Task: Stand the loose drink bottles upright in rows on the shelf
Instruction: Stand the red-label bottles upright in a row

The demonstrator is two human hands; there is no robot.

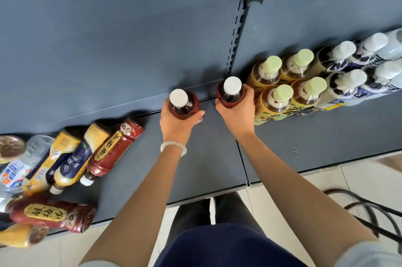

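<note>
Red-labelled bottles [183, 103]: upright, one per hand
Left hand [177, 124]: grip wrapped round one
Right hand [238, 112]: same (beside yellow row [280, 84]); a careless nudge could topple it

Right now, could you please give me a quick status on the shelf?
Left hand and right hand each gripping an upright red bottle. Right one beside green-capped row. Loose bottles lying left. Nothing blocking.

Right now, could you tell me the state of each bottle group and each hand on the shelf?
Left hand: gripping a red-label bottle, upright.
Right hand: gripping a second red-label bottle, upright.
Green-capped bottles: upright, in rows.
White-capped bottles: upright, in rows.
Loose bottles: lying down.
</note>
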